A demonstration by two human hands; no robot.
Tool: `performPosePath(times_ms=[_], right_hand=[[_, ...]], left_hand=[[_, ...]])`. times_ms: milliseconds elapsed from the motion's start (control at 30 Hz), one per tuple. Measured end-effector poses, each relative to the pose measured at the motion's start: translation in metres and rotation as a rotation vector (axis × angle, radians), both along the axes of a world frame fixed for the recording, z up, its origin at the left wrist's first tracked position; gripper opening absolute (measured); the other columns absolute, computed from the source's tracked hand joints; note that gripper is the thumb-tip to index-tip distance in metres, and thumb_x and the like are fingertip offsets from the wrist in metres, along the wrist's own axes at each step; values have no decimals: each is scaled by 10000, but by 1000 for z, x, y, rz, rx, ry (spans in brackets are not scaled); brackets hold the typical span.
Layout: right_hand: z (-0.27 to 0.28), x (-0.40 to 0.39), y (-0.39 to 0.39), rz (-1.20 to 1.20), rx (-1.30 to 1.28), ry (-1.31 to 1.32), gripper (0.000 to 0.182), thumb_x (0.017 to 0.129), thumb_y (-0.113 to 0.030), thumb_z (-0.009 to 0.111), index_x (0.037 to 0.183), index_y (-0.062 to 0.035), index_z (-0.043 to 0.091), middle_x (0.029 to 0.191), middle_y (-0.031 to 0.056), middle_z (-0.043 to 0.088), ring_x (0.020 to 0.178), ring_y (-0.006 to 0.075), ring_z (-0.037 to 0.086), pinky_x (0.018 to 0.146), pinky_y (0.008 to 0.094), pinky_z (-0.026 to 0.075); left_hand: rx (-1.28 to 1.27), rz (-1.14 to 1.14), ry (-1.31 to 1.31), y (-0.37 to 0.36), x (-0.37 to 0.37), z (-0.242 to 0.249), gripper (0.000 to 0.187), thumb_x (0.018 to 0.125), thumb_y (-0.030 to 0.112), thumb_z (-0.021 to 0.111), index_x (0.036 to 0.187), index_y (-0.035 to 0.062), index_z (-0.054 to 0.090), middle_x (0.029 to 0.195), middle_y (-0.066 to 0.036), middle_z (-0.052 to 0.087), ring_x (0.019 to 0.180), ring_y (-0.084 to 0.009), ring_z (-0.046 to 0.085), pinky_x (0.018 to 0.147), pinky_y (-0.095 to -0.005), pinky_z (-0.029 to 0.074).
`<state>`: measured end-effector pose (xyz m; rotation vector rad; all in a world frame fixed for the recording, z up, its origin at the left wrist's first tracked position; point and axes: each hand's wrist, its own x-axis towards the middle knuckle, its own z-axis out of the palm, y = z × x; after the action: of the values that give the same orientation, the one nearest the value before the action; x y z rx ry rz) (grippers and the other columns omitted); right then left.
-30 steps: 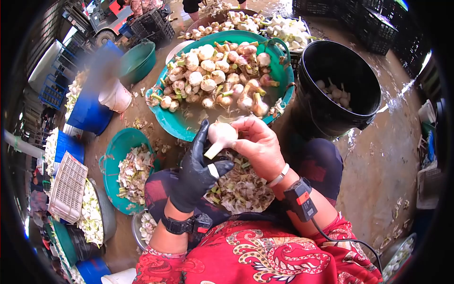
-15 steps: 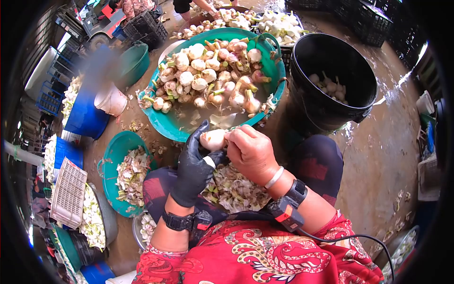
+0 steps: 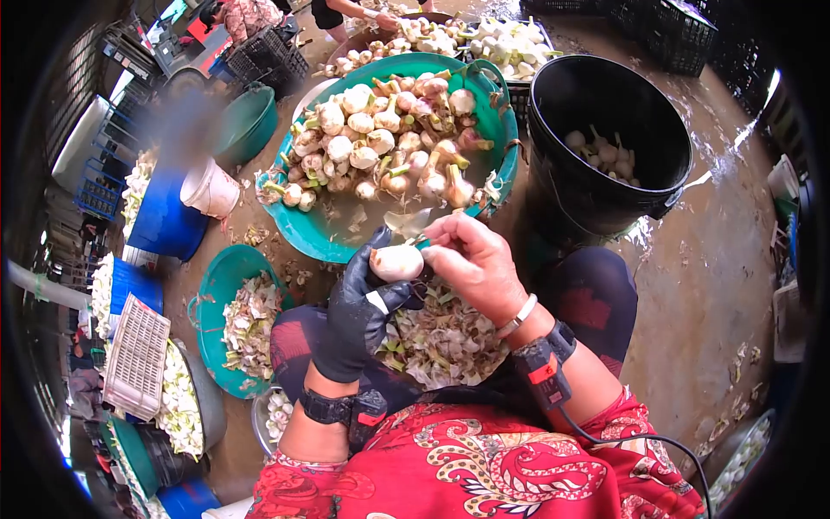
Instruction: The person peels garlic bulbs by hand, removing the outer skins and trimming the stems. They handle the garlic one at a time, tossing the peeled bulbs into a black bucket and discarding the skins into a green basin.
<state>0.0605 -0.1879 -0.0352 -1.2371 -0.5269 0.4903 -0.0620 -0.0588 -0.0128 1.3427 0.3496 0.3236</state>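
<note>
My left hand (image 3: 359,307), in a black glove, holds a pale garlic bulb (image 3: 397,263) between thumb and fingers. My bare right hand (image 3: 471,264) touches the bulb's right side, thumb and index finger pinched on something too small to make out. Just beyond both hands is a teal basin (image 3: 304,235) with many unpeeled garlic bulbs (image 3: 380,141) and some murky water. Below the hands, between the knees, lies a heap of garlic peels (image 3: 445,342).
A black bucket (image 3: 553,186) with some bulbs stands at the right. On the left are a green basin of peels (image 3: 207,324), a blue tub (image 3: 164,221), a white basket (image 3: 138,359) and a pink-white bucket (image 3: 210,189). Other people work at the top.
My right hand has opened slightly and shifted a little right at the bulb. The bulb has tilted and sits slightly lower in my left hand. The view has shifted slightly.
</note>
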Motion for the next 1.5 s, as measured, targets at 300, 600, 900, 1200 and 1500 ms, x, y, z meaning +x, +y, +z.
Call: performPosePath(times_ms=[300, 600, 900, 1200, 1500], right_hand=[[-51, 12, 15, -107, -296, -194, 221, 781, 21, 564, 991, -37, 607, 804, 198, 647, 778, 366, 641, 728, 411, 515], [-34, 14, -7, 29, -413, -370, 112, 790, -123, 615, 716, -38, 610, 688, 169, 635, 658, 337, 640, 612, 443, 488], [1, 44, -18, 367, 316, 653, 190, 896, -151, 641, 1036, -22, 632, 878, 38, 638, 792, 136, 644, 699, 268, 543], [1, 37, -13, 75, 305, 105, 361, 765, 12, 692, 1111, -56, 617, 922, 7, 594, 837, 78, 561, 719, 232, 484], [-3, 15, -8, 278, -241, -681, 275, 692, -178, 748, 879, -53, 591, 868, 145, 635, 797, 384, 619, 697, 433, 503]], left_hand=[[-21, -82, 50, -3, 26, 18, 655, 814, -30, 614, 1409, 6, 344, 1176, -137, 587, 926, -201, 635, 733, -320, 552], [398, -279, 14, 22, 124, 96, 312, 972, 166, 519, 1200, -44, 555, 1121, -135, 627, 975, -215, 646, 830, -346, 540], [330, -312, 208, 8, 86, 27, 583, 881, 169, 663, 1382, -2, 418, 1177, -82, 587, 1035, -150, 565, 901, -300, 472], [600, -167, 238, 5, 68, 27, 747, 847, 159, 694, 1462, 14, 295, 1166, -95, 571, 997, -117, 539, 854, -283, 467], [1375, -289, 174, 25, 59, 25, 998, 616, 149, 748, 1488, 78, 269, 1167, -190, 576, 1011, -280, 605, 868, -370, 493]])
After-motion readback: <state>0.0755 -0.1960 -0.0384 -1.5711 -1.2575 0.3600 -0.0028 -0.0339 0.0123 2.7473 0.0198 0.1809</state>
